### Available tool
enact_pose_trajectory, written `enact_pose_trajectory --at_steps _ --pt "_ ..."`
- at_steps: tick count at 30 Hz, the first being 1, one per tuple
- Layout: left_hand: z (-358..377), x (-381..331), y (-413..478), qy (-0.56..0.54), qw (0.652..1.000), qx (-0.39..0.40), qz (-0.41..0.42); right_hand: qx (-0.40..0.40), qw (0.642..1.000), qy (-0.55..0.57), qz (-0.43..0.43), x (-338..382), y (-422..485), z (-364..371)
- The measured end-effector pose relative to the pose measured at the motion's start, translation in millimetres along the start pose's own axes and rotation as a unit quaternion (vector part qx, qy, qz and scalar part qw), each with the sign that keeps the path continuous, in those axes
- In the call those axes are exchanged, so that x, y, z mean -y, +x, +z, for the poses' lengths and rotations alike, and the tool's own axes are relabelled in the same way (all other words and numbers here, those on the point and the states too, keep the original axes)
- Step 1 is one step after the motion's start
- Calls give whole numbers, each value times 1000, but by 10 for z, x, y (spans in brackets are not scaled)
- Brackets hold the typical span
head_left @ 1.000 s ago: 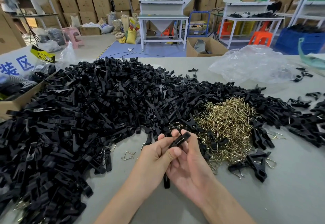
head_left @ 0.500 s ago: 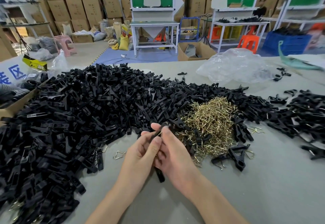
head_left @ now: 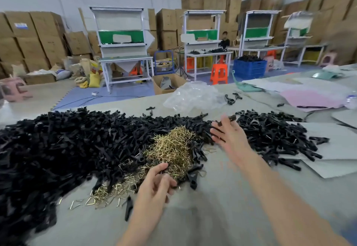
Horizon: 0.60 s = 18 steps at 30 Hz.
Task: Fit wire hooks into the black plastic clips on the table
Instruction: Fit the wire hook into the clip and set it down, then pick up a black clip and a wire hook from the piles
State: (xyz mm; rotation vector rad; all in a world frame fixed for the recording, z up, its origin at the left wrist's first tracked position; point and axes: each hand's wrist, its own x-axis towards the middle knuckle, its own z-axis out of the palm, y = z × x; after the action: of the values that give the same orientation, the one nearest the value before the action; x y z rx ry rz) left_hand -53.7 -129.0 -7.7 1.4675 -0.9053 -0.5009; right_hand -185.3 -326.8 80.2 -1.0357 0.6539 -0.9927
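A large heap of black plastic clips (head_left: 58, 149) covers the left half of the grey table (head_left: 212, 213). Beside it lies a pile of brass wire hooks (head_left: 173, 147). A smaller heap of clips with hooks (head_left: 274, 135) lies to the right. My right hand (head_left: 229, 139) reaches out over the edge of that heap with its fingers spread; one black clip (head_left: 230, 119) is at its fingertips, blurred. My left hand (head_left: 156, 182) hovers at the near edge of the brass hooks, fingers loosely curled, with nothing visible in it.
A crumpled clear plastic bag (head_left: 195, 96) lies at the table's far edge. Grey card sheets (head_left: 338, 149) and a pink sheet (head_left: 309, 98) lie at the right. Single clips (head_left: 128, 207) and hooks lie loose near my left hand. Workbenches and stacked cartons stand behind.
My hands were together, working one clip. They have parted: the right has swung out to the right heap with the clip, and the left has moved to the brass hooks. The view has tilted up.
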Motion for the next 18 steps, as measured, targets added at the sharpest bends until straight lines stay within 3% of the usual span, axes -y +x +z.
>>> enact_pose_trajectory --at_steps 3,6,8,11,13,15,18 --pt "141 -88 -44 -16 1000 18 -15 -40 997 -32 62 212 167 -372" --pt "191 -148 -61 -1 1000 21 -6 -48 991 -82 95 -60 28 -388" --pt "153 -121 -41 36 999 1 10 -25 991 -108 79 -314 -163 -229" --pt "-37 16 -48 194 975 -38 97 17 976 -215 -21 -690 -460 90" --pt "-253 150 -68 353 914 -47 193 55 950 -290 -104 -879 -625 337" --pt "-465 239 -101 469 856 -32 213 104 902 -374 -192 -1054 -732 583" --pt "-777 317 -108 518 840 -63 148 181 808 -490 -274 -1320 -758 916"
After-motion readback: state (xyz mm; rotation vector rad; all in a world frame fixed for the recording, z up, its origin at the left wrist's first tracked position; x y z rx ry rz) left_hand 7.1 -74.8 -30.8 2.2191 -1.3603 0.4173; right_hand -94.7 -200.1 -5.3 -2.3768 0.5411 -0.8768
